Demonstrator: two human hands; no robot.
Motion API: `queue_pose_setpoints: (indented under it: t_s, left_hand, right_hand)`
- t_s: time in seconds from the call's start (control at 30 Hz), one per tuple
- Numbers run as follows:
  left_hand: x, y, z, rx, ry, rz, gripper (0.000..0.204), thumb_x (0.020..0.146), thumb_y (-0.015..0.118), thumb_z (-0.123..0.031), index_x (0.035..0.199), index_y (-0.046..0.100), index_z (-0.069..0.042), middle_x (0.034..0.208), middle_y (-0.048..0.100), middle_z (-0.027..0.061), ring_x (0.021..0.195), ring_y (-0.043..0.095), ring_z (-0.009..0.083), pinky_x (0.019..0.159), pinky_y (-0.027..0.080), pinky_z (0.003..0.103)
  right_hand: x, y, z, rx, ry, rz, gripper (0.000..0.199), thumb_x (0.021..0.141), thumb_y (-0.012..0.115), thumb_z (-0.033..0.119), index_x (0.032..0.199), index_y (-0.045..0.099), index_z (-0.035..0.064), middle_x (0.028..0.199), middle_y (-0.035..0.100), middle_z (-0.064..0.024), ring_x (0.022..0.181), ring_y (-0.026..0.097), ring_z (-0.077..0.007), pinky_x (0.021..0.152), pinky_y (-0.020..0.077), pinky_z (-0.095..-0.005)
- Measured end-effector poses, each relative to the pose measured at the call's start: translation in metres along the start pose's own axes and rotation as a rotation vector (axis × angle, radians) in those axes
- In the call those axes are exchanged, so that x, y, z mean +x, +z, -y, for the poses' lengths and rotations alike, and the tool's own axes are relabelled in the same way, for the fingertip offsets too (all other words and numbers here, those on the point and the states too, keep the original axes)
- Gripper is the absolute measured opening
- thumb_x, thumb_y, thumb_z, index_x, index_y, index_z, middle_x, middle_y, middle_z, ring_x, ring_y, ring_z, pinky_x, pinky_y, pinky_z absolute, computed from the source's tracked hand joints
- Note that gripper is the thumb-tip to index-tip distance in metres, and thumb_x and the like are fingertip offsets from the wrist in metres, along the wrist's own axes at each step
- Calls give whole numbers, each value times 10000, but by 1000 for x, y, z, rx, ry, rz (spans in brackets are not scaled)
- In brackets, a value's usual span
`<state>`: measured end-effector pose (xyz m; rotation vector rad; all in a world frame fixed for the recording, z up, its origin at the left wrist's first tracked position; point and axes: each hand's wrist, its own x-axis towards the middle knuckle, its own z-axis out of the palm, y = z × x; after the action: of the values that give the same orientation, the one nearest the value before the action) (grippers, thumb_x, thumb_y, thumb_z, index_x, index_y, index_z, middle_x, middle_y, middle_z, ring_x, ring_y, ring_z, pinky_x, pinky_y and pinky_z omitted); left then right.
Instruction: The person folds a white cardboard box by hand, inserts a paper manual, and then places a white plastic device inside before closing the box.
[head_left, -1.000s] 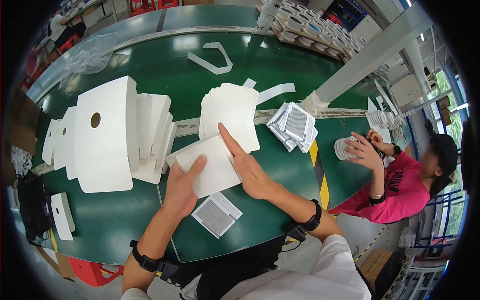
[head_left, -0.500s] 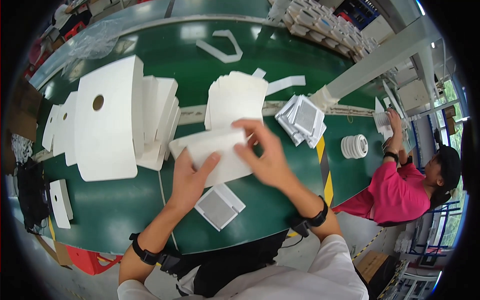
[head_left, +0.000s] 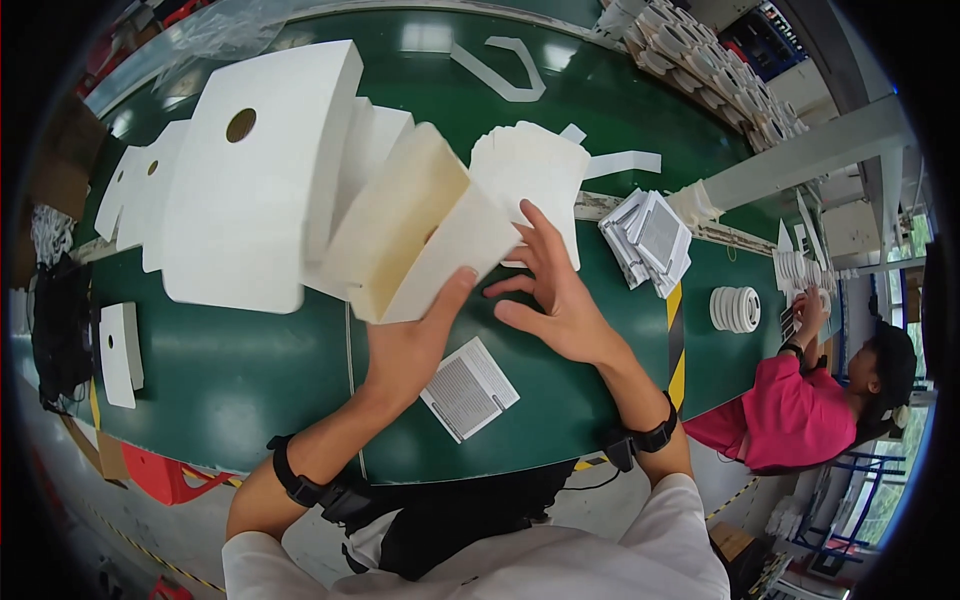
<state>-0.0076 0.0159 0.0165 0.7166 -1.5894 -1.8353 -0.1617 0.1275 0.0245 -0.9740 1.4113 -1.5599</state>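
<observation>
A wide green bench (head_left: 250, 370) is seen under everything, and it fills most of the view. At about ten o'clock from the middle, a big white foam board (head_left: 250, 190) with a round hole is stood up, and more white boards are stacked behind it. A smaller stack of holed boards (head_left: 135, 185) is seen at nine o'clock, near the bench's left end. A folded white box (head_left: 415, 235), open and cream-coloured inside, is held up just left of the middle, tilted toward the big board. It is gripped at its lower right corner by the left hand (head_left: 405, 350), with the thumb pressed on the front flap and the fingers hidden behind. The right hand (head_left: 555, 295) is spread open at three o'clock from the box, its fingertips touching a pile of flat white sheets (head_left: 535, 175) at one o'clock. A person in a pink top (head_left: 790, 415) is seated at four o'clock, by the bench's far right end. A pile of grey-and-white packets (head_left: 650, 240) is laid at two o'clock. A small white leaflet (head_left: 468, 388) with grey print is laid flat on the bench at six o'clock, just below both hands. A short stack of white rings (head_left: 735, 308) is set at three o'clock, well apart from the hands.
</observation>
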Motion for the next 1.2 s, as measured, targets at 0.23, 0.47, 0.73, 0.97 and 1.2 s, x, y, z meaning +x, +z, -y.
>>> queue_pose_setpoints:
  t_s: [0.23,0.47,0.73,0.97,1.2]
  left_hand:
    - [12,-9,3,149,313,-6,400,850,710,32,1224,576,-9,1174,624,86,1085,616,187,936,498,316]
    - [17,-8,12,220,183,-13,403,860,754,-9,1220,573,-29,1113,645,64,1059,623,159,927,494,289]
    - [24,-12,13,291,227,51,419,838,756,8,1215,581,-46,1130,642,73,1057,624,174,942,486,294]
    - [21,-9,8,299,228,106,445,801,764,36,1199,586,-52,1177,605,72,1087,595,181,967,462,290]
    - [20,-12,10,298,302,131,452,782,756,48,1188,588,-59,1194,574,62,1103,576,182,965,455,281]
  right_hand:
    - [-11,16,22,-919,-323,710,614,805,779,142,1362,537,57,1257,523,-113,1183,489,-310,991,443,-408]
    - [-24,10,13,-874,-160,706,466,815,792,199,1222,623,48,1124,554,-87,1050,534,-304,878,475,-407]
    - [-19,-23,50,-540,-718,75,194,850,735,160,990,649,57,902,642,-109,902,587,-276,768,474,-369]
    - [-22,-26,53,-784,-992,-316,229,670,721,36,897,704,52,902,690,-105,877,625,-290,772,476,-362]
    - [-17,-12,45,-1087,-954,-280,252,686,708,19,934,696,60,933,698,-113,938,628,-311,820,487,-376]
